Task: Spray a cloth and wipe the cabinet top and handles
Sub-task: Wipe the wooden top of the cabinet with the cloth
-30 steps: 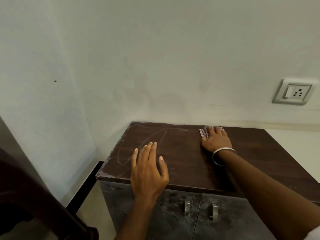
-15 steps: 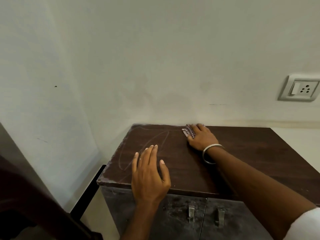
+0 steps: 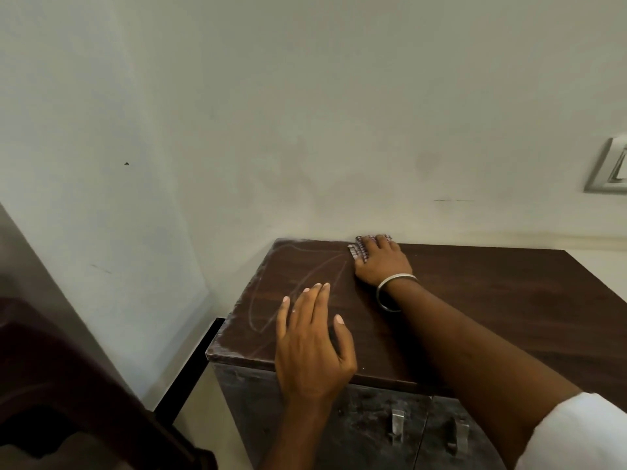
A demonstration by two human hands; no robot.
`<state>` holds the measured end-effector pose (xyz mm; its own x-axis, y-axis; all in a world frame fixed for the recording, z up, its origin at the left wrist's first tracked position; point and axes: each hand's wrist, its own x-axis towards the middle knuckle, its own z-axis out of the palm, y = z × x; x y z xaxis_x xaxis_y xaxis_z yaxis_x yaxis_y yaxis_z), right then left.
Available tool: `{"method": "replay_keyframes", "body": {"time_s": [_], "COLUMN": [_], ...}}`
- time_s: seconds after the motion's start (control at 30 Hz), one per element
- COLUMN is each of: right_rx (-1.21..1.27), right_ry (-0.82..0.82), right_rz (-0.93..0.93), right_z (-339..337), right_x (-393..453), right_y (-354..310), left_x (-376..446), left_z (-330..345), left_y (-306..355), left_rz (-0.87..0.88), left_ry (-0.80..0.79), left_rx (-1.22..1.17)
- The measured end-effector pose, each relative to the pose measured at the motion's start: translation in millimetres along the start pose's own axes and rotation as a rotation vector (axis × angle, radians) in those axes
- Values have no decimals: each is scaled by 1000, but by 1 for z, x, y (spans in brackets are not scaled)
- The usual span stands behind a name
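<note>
Flanking cabinet top (image 3: 492, 300): wall (image 3: 305, 113), chair (image 3: 68, 385).

I see a dark brown wood-grain cabinet top (image 3: 475, 300), with pale grey dust streaks curling across its left end. The cloth (image 3: 360, 250) at its back edge is checked in maroon and white. The doors (image 3: 366, 432) below are mottled dark grey with dull silver handles (image 3: 397, 425).

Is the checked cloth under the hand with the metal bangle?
Yes, the right hand, wearing a metal bangle, presses the checked cloth flat at the back of the dark brown wooden cabinet top.
</note>
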<state>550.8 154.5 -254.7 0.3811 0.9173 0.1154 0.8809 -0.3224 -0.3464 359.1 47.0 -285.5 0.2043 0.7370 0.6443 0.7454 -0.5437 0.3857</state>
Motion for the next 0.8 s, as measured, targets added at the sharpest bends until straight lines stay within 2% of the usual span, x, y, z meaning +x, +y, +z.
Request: {"method": "replay_keyframes", "body": {"time_s": [0.17,0.4,0.67,0.8], "right_rx": [-8,-57,8,36], "right_ry": [-11,31,29,-38], "right_rz": [-53,99,80,-39], "right_z": [-6,-23,5,18], "right_x": [2,3,19,22], "right_y": [0,38,-15,-52], "left_x": [1,0,0,1], "left_z": [0,0,2,5], "left_y": [1,0,-1,-2], "left_rz": [-8,-10,11,12], "left_ry": [3,5,34,41], "left_rx": [-13,-23,-42,-34]}}
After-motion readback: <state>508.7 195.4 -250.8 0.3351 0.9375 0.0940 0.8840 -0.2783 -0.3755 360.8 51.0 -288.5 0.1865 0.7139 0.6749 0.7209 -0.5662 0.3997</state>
